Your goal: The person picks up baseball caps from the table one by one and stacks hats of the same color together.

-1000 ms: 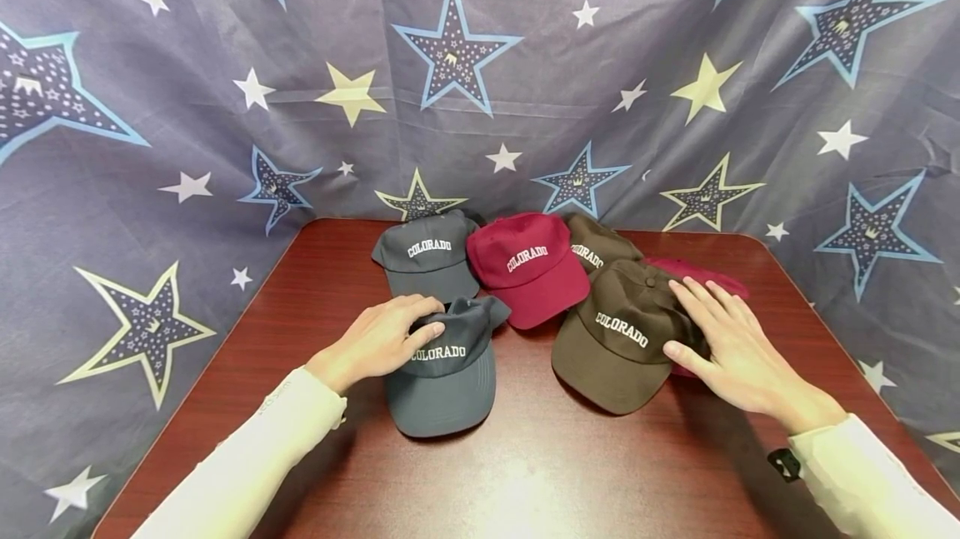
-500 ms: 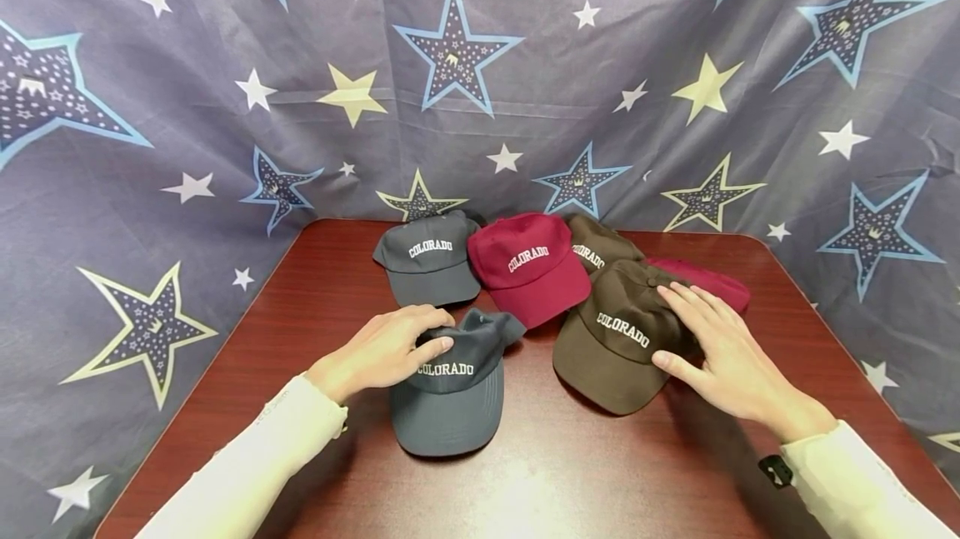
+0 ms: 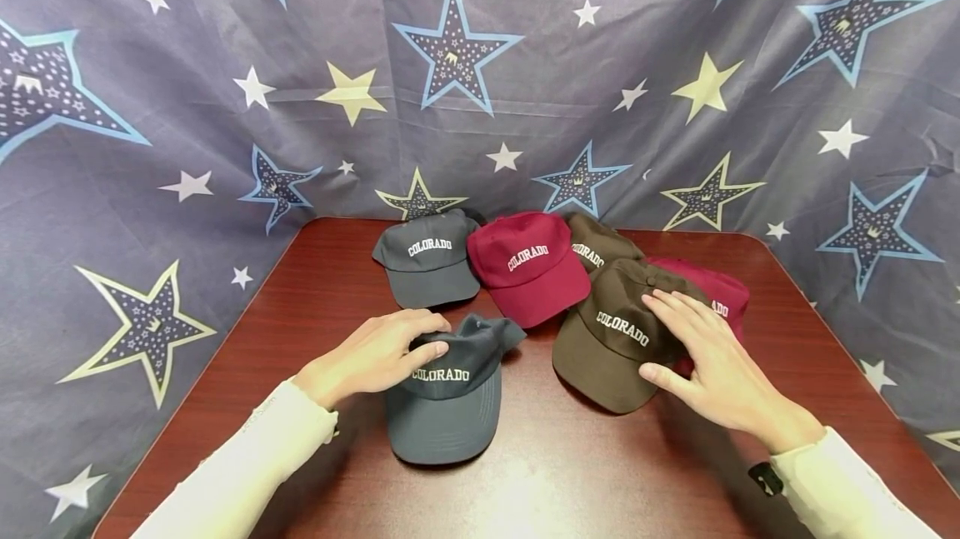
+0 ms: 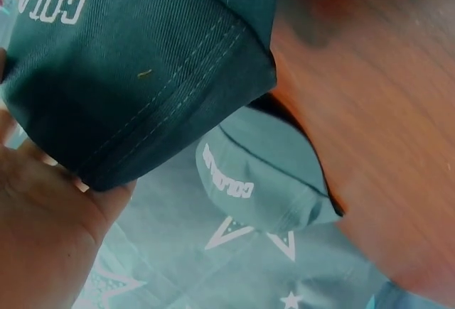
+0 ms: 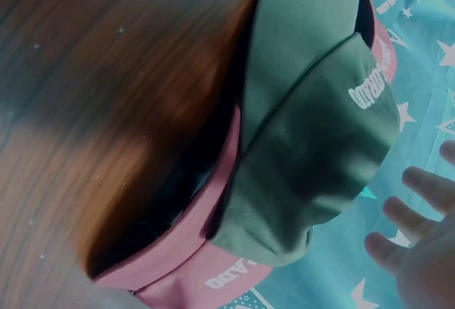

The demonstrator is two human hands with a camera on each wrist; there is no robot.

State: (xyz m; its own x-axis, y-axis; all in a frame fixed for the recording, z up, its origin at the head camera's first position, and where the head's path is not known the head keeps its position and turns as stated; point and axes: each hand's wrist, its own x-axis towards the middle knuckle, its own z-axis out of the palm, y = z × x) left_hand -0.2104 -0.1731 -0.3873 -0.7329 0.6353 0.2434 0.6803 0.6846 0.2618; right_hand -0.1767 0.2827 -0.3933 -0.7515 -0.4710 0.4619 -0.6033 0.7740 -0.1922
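Left grip [image 3: 375, 360] held the near gray cap [image 3: 444, 418], drawn toward you over the counter [image 3: 570, 472]; likely better separated from the rear gray cap [image 3: 429, 260]. Your right grip [image 3: 720, 381], wide, had shifted inward beside the brown cap [image 3: 622, 339], baring the rightmost red cap's [image 3: 731, 293] lettering.

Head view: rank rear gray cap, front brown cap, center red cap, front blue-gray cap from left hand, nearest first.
1. Front blue-gray cap: held in the left hand.
2. Rear gray cap: behind the held one.
3. Center red cap: right of the gray cap.
4. Front brown cap: farther right.
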